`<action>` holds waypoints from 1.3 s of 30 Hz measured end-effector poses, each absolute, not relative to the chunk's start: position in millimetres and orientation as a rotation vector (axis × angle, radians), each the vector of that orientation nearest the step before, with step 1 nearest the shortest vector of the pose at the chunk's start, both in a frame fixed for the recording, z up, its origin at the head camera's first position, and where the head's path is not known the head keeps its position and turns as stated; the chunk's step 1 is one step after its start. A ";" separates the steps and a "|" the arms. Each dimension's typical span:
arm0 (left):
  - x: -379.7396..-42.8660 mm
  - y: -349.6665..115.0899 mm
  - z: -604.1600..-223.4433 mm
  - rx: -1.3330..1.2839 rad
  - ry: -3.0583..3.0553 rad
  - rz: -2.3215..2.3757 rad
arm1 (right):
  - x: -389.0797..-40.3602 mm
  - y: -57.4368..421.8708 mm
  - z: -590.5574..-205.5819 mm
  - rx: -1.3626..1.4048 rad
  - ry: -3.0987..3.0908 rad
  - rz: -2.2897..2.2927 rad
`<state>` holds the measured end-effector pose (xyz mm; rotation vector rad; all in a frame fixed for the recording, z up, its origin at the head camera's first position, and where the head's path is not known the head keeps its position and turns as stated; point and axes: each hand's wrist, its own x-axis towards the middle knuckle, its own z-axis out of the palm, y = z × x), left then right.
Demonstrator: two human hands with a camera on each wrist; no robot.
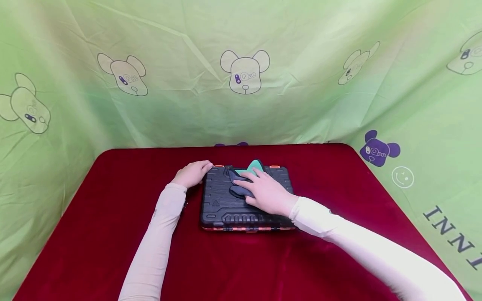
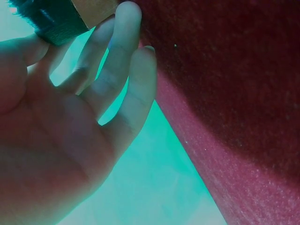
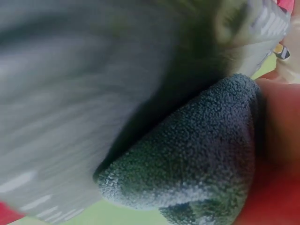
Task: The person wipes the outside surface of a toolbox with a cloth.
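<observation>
A black plastic carry case [image 1: 220, 209] with orange latches lies flat on the red-covered table. My left hand [image 1: 192, 173] holds its far left corner; in the left wrist view the thumb and fingers [image 2: 126, 33] are on either side of that corner. Over the lid my right hand [image 1: 269, 192] presses on a cloth [image 1: 241, 191], dark grey with a green side, its fingers spread. In the right wrist view the fuzzy grey cloth [image 3: 187, 150] is folded under the hand, against the ridged lid [image 3: 70, 117]. The palm hides part of the cloth.
A red velvety cover [image 1: 124, 200] spreads over the table on all sides of the case. Green curtains [image 1: 180, 108] printed with bear heads hang behind and along both sides of the table.
</observation>
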<state>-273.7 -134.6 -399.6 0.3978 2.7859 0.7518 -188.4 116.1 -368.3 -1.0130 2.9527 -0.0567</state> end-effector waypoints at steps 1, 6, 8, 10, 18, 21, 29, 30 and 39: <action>-273.7 -134.8 -399.8 0.400 2.786 0.751 | -187.5 120.1 -369.0 -1.018 2.957 -0.064; -274.1 -135.2 -401.0 0.403 2.792 0.752 | -183.2 138.3 -369.7 -1.024 2.984 -0.088; -274.2 -134.8 -401.1 0.403 2.794 0.757 | -182.1 144.3 -368.7 -1.015 2.990 -0.104; -274.4 -134.6 -400.8 0.403 2.795 0.759 | -182.0 149.0 -367.5 -1.006 2.994 -0.126; -274.9 -135.6 -400.7 0.397 2.795 0.763 | -186.4 163.3 -366.3 -0.941 3.024 -0.186; -274.1 -135.4 -400.6 0.391 2.790 0.766 | -186.6 169.6 -367.6 -0.921 3.037 -0.190; -273.7 -135.5 -399.2 0.395 2.792 0.757 | -183.7 180.8 -373.0 -0.760 3.103 -0.140; -273.8 -135.6 -399.4 0.393 2.794 0.756 | -183.0 181.2 -373.3 -0.735 3.106 -0.138; -273.5 -133.8 -401.8 0.380 2.811 0.740 | -174.9 184.0 -374.6 -0.741 3.146 -0.109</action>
